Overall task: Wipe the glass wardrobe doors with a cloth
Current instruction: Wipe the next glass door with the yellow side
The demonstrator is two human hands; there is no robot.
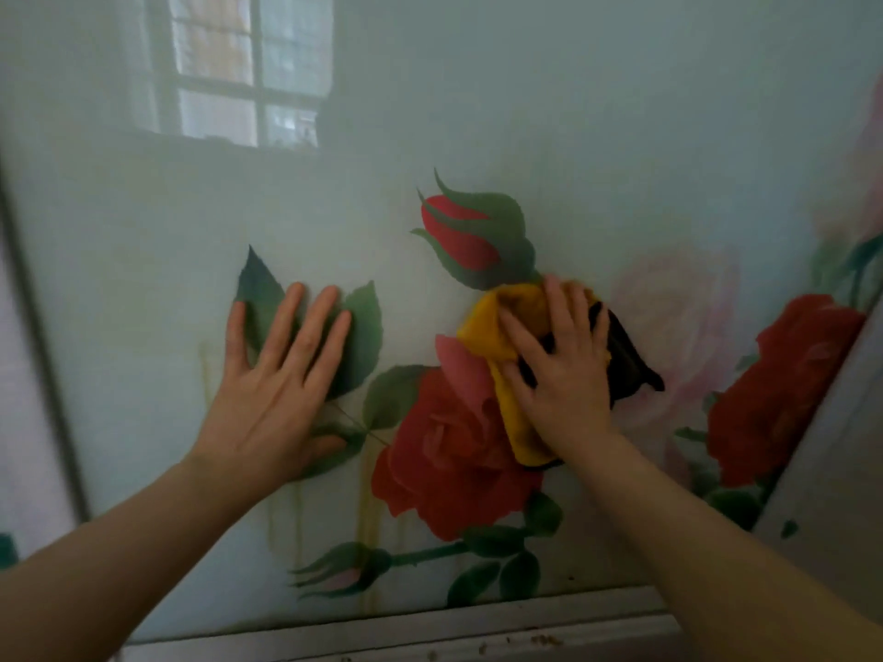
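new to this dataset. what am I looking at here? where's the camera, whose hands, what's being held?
There is no robot: a person works with two bare hands. The single picture comes from a wide-angle camera worn on the person's head, looking forward and down along both forearms.

The surface in front is a pale frosted-glass wardrobe door printed with red roses and green leaves; a window is reflected at its upper left. Yellowish drip streaks run down the glass below the hands.

The left hand lies flat on the glass with straight, spread fingers and holds nothing. The right hand presses a crumpled yellow and dark brown cloth against the glass, fingers spread over it. A pale frame rail runs along the bottom.
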